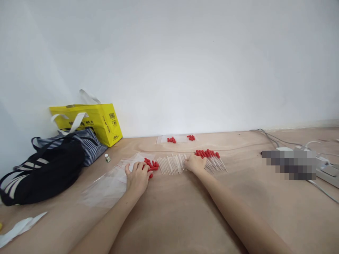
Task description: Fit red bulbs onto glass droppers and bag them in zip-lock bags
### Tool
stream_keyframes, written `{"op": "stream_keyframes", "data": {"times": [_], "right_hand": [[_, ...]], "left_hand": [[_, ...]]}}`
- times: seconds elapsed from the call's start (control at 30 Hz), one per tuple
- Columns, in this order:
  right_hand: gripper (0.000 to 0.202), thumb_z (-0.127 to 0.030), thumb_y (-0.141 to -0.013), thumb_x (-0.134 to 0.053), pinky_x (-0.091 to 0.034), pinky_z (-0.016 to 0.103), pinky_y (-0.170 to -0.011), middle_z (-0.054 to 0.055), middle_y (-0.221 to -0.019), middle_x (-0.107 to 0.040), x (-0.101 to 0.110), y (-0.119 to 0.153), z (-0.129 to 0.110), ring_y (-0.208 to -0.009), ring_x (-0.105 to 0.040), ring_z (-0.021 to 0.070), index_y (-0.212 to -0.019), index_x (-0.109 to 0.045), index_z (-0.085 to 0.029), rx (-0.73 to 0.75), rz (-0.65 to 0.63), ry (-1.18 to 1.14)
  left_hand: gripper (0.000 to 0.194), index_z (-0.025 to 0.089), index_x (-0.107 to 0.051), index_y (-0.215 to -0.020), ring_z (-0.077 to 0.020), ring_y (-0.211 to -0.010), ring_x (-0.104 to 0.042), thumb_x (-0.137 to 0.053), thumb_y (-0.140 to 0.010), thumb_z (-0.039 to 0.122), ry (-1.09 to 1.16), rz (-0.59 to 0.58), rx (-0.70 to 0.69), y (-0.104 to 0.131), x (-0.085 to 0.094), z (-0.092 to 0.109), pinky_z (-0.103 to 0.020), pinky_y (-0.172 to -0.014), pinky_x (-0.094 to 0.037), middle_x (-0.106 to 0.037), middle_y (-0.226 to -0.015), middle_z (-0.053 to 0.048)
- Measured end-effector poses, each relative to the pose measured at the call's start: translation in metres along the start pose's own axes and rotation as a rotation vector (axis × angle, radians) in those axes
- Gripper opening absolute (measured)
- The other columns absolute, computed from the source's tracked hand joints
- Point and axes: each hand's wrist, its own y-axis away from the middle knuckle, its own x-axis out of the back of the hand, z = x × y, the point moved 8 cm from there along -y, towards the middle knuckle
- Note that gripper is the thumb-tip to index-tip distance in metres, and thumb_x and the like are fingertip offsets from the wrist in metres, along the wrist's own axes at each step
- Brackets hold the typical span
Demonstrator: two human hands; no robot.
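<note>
My left hand (138,174) is palm down at the left pile of small red caps (153,165). Its fingers are bent and apart, with the fingertips at the caps; its thumb is mostly hidden. A row of thin white sticks (169,165) lies side by side between my two hands. At the right end of that row, my right hand (195,163) is closed, its fingertips pinched at a stick, though the grip is partly hidden. Just right of it lies a group of white sticks with red caps on their far ends (212,158).
Clear plastic bags (106,188) lie by my left hand. Near the wall is a plastic bag with red-tipped sticks (181,139). A black bag (53,169), a yellow bag (106,123) and a small bottle (107,158) stand left. A power strip (328,173) with cables is right.
</note>
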Motion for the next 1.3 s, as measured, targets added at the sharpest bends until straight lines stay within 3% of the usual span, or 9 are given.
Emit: {"op": "stream_keyframes", "data": {"times": [0.13,0.27,0.47,0.6,0.7,0.87,1.03,1.13,1.3], "right_hand": [[0.028,-0.026,-0.079,-0.039,-0.03,0.04,-0.073,0.02,-0.089,-0.062,0.009,0.003,-0.002,-0.089,-0.054,0.0294,-0.083,-0.061,-0.009,0.08,0.039,-0.054],[0.02,-0.021,-0.082,-0.037,-0.035,0.03,-0.069,0.013,-0.088,-0.061,0.014,0.019,0.006,-0.084,-0.054,0.0208,-0.086,-0.054,-0.012,0.258,0.052,-0.146],[0.017,-0.015,-0.084,-0.032,-0.038,0.028,-0.065,0.006,-0.081,-0.058,0.018,0.074,0.026,-0.073,-0.053,0.0168,-0.089,-0.049,-0.018,0.704,0.092,-0.426],[0.03,-0.01,-0.084,-0.031,-0.037,0.032,-0.072,0.006,-0.088,-0.057,0.023,0.096,0.029,-0.081,-0.052,0.0177,-0.107,-0.047,-0.021,0.777,0.098,-0.4],[0.029,-0.009,-0.084,-0.031,-0.036,0.032,-0.071,0.005,-0.084,-0.057,0.025,0.099,0.023,-0.079,-0.052,0.017,-0.101,-0.051,-0.021,0.782,0.084,-0.377],[0.025,-0.013,-0.085,-0.034,-0.033,0.032,-0.073,0.005,-0.084,-0.057,0.025,0.102,0.015,-0.078,-0.052,0.0157,-0.096,-0.055,-0.02,0.811,0.068,-0.357],[0.024,-0.015,-0.085,-0.036,-0.031,0.03,-0.072,0.004,-0.083,-0.058,0.027,0.106,0.013,-0.074,-0.051,0.0133,-0.096,-0.056,-0.021,0.821,0.074,-0.346],[0.023,-0.015,-0.085,-0.036,-0.029,0.03,-0.071,0.004,-0.081,-0.059,0.028,0.109,0.009,-0.073,-0.049,0.0133,-0.093,-0.058,-0.02,0.833,0.097,-0.325],[0.023,-0.014,-0.085,-0.037,-0.027,0.031,-0.071,0.004,-0.08,-0.059,0.028,0.112,0.001,-0.072,-0.048,0.0134,-0.093,-0.058,-0.018,0.858,0.129,-0.32]], "left_hand": [[0.015,0.021,-0.057,-0.074,-0.0243,-0.088,-0.05,-0.045,-0.082,0.026,0.1,0.084,0.003,-0.001,0.013,0.003,-0.05,-0.089,-0.022,-0.062,-0.086,-0.005],[0.017,0.018,-0.051,-0.079,-0.0208,-0.077,-0.051,-0.04,-0.084,0.03,0.456,0.095,-0.092,0.003,0.019,0.024,-0.036,-0.072,-0.038,-0.06,-0.08,-0.005],[0.014,0.018,-0.046,-0.089,-0.0149,-0.073,-0.052,-0.032,-0.087,0.02,0.818,-0.127,-0.251,0.019,0.011,0.074,-0.026,-0.066,-0.042,-0.055,-0.08,-0.003],[0.015,0.018,-0.05,-0.084,-0.0153,-0.084,-0.052,-0.035,-0.085,0.017,0.852,-0.292,-0.51,0.032,0.015,0.104,-0.027,-0.075,-0.04,-0.056,-0.091,-0.005],[0.008,0.018,-0.05,-0.074,-0.0164,-0.083,-0.052,-0.045,-0.081,0.019,0.828,-0.315,-0.587,0.036,0.017,0.108,-0.029,-0.076,-0.04,-0.058,-0.088,-0.004],[0.01,0.019,-0.05,-0.084,-0.0163,-0.08,-0.054,-0.042,-0.08,0.014,0.797,-0.257,-0.527,0.032,0.015,0.1,-0.03,-0.075,-0.041,-0.059,-0.085,-0.003],[0.032,0.017,-0.047,-0.107,-0.0141,-0.081,-0.056,-0.047,-0.076,0.012,0.814,-0.255,-0.351,0.03,0.007,0.092,-0.03,-0.079,-0.044,-0.044,-0.119,-0.011],[0.023,0.017,-0.057,-0.096,-0.0167,-0.088,-0.056,-0.047,-0.075,0.013,0.773,-0.253,-0.289,0.031,0.003,0.094,-0.032,-0.083,-0.042,-0.043,-0.121,-0.011],[0.016,0.021,-0.061,-0.079,-0.0221,-0.093,-0.053,-0.046,-0.078,0.016,0.633,-0.199,-0.195,0.029,0.005,0.093,-0.042,-0.082,-0.038,-0.059,-0.098,-0.006]]}}
